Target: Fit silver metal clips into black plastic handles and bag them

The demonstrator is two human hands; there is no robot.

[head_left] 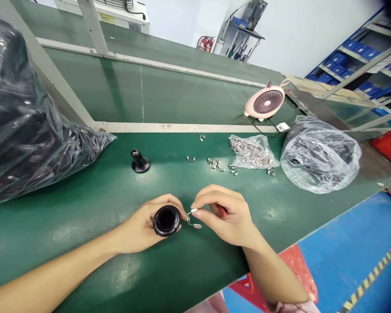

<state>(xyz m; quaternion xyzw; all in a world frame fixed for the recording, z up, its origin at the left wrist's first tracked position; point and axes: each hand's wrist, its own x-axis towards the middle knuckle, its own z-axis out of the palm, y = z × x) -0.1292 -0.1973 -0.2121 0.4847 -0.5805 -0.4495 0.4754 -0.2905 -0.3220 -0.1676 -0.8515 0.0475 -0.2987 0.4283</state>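
My left hand is wrapped round a black funnel-shaped rubber part, its open round mouth facing up toward me. Between the thumb and index finger of my right hand is the white end of a small bent wire clip. The clip sits right beside the fingertips of my left hand; whether they touch it I cannot tell. Something red shows under my right fingers, mostly hidden. A similar black rubber part stands on its wide base beyond my left hand.
Loose metal clips lie near a clear bag of small metal parts. Large plastic bags of black parts stand at left and right. A pink fan sits behind the pale rail. A red stool is below the bench edge.
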